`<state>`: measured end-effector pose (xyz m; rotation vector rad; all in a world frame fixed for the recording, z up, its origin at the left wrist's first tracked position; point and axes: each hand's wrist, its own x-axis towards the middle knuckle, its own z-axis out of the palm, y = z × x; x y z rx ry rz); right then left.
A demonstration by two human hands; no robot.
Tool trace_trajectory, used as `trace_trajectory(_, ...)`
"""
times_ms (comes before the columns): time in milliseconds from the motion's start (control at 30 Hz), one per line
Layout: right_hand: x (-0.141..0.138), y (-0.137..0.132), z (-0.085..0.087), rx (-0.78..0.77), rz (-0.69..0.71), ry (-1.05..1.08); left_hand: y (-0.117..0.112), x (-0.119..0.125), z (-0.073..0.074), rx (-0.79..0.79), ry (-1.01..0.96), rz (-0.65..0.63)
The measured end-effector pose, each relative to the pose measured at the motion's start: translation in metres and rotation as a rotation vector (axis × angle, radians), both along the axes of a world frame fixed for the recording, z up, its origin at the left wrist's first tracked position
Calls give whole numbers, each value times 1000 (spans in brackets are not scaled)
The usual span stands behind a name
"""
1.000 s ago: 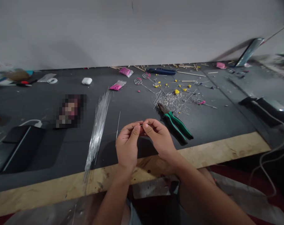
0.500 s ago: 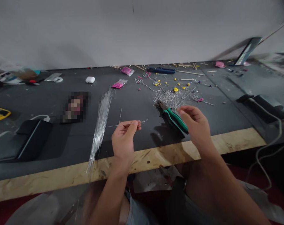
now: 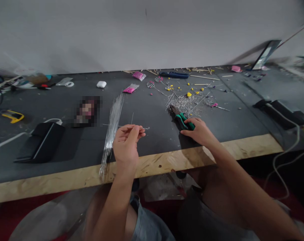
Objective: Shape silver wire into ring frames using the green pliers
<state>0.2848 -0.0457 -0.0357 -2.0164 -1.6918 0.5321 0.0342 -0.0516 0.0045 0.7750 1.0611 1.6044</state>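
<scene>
My left hand (image 3: 128,142) is closed, pinching a thin metal wire between thumb and fingers. The twisted end of the wire (image 3: 146,128) pokes out to the right, and straight ends stick out at the left and upward. My right hand (image 3: 198,131) has its fingers around the handles of green-and-black pliers (image 3: 180,117), covering the handle ends. The pliers lie on the dark tabletop, jaws pointing up and left toward a heap of short wire pieces (image 3: 189,104). Beside my left hand lies a bundle of long straight wires (image 3: 114,120), partly behind it.
Behind the heap are yellow bits (image 3: 189,94), wooden sticks (image 3: 204,77) and a dark blue tool (image 3: 174,75). Pink packets (image 3: 131,88) lie mid-table. On the left are a white earbud case (image 3: 101,84), a black stand (image 3: 42,142) and a yellow-handled tool (image 3: 13,116). A wooden strip (image 3: 152,166) edges the table.
My right hand has come down and left onto the pliers' handles and closed around them. My left hand has shifted slightly left with the wire. The view has turned a little.
</scene>
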Motion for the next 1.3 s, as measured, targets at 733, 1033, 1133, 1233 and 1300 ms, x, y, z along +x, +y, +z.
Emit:
trace_trajectory(733,-62,-55,48,-488,225,1187,11,-4,-3,-25,62,174)
trace_trajectory(1033,-72,-58,47,-535,267,1207,8,1,-6,41,161,181)
trace_trajectory(1133,-73,-59,45,-534,288,1200,8,2,-7,52,207,204)
trace_trajectory(1233,-76,-58,44,-493,345,1184,7,2,-9,58,245,222)
trace_trajectory(1300,-79,-57,46,-474,384,1169,7,3,-9,55,249,225)
